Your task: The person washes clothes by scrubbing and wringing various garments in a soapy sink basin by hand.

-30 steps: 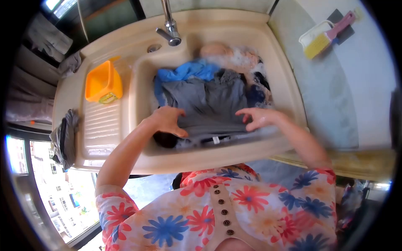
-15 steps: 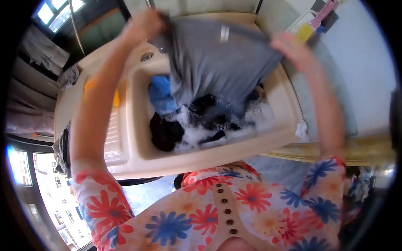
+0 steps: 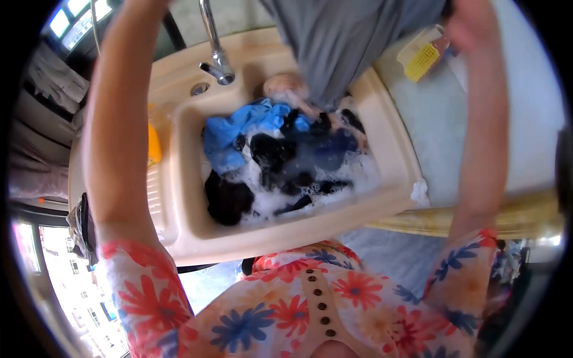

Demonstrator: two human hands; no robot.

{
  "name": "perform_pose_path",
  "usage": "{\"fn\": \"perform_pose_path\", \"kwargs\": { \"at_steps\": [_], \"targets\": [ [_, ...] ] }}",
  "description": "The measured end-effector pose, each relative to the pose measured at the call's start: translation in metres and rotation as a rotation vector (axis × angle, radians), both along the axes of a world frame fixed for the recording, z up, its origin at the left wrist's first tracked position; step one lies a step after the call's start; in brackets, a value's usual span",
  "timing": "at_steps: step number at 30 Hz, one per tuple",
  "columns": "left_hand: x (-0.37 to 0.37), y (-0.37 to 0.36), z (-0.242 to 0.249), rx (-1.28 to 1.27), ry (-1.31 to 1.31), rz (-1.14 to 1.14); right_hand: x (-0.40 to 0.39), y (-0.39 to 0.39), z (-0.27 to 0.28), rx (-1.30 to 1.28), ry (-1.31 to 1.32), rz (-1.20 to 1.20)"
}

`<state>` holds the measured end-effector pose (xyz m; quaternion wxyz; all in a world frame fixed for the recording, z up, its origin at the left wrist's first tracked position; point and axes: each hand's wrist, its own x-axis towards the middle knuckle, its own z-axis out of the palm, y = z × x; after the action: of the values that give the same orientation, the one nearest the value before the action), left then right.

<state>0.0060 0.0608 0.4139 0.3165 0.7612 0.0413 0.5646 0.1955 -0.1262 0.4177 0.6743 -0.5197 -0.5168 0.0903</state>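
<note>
A wet grey garment [image 3: 352,42] hangs stretched above the sink, its lower end trailing down to the suds and its top cut off by the frame. My right hand [image 3: 473,27], blurred, grips the garment's right side, where a dark edge shows. Raised at the upper left, my left hand [image 3: 146,3] is mostly beyond the frame and its fingers are hidden. In the cream sink [image 3: 262,241], a blue cloth [image 3: 230,134], a dark brown cloth [image 3: 228,200] and several black pieces lie in soapy water. A pinkish-beige cloth [image 3: 285,85] rests at the back of the basin.
A chrome faucet [image 3: 218,62] stands behind the basin. Left of it, a yellow-orange object [image 3: 154,145] lies by the ribbed drainboard [image 3: 154,200]. A yellow brush [image 3: 421,62] is on the right ledge, and a small white scrap [image 3: 419,192] sits by the sink's right corner.
Both hands have moved up and outward. The grey garment has risen away from the water, uncovering the faucet, the beige cloth and more of the blue cloth.
</note>
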Motion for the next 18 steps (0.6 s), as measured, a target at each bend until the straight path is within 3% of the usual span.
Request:
{"fn": "perform_pose_path", "kwargs": {
  "at_steps": [1, 2, 3, 4, 5, 6, 8, 9, 11, 13, 14, 17, 18],
  "targets": [
    [-0.029, 0.046, -0.039, -0.175, 0.318, 0.349, -0.008, -0.001, -0.039, -0.152, -0.095, -0.009],
    [-0.039, 0.027, -0.073, -0.278, 0.389, 0.203, -0.023, -0.005, -0.071, -0.306, -0.189, -0.016],
    [-0.049, 0.008, -0.107, -0.387, 0.463, 0.072, -0.053, -0.014, -0.092, -0.595, 0.066, 0.255],
    [-0.057, 0.007, -0.156, -0.523, 0.502, 0.011, -0.071, -0.002, -0.153, -0.408, 0.064, 0.409],
    [-0.066, -0.011, -0.186, -0.57, 0.628, 0.082, -0.086, 0.003, -0.208, -0.516, -0.093, 0.407],
    [-0.076, -0.02, -0.222, -0.861, 0.732, 0.041, -0.111, 0.003, -0.244, -0.586, -0.047, 0.4],
    [-0.089, -0.041, -0.268, -1.308, 0.644, -0.074, -0.148, 0.012, -0.309, -0.748, 0.053, 0.403],
    [-0.093, -0.05, -0.283, -1.405, 0.509, -0.231, -0.163, 0.012, -0.309, -0.756, 0.074, 0.458],
    [-0.099, -0.059, -0.304, -1.688, 0.432, -0.174, -0.185, 0.014, -0.309, -0.764, 0.057, 0.583],
    [-0.099, -0.064, -0.308, -1.774, 0.445, -0.288, -0.198, 0.026, -0.325, -0.774, -0.007, 0.718],
    [-0.103, -0.062, -0.322, -1.482, 0.524, -0.292, -0.194, 0.032, -0.318, -0.824, -0.156, 0.829],
    [-0.105, -0.063, -0.327, -1.377, 0.628, -0.241, -0.162, 0.066, -0.268, -0.88, -0.655, 1.254],
    [-0.102, -0.065, -0.335, -1.425, 0.519, -0.217, -0.154, 0.082, -0.258, -0.851, -0.666, 1.187]
  ]
}}
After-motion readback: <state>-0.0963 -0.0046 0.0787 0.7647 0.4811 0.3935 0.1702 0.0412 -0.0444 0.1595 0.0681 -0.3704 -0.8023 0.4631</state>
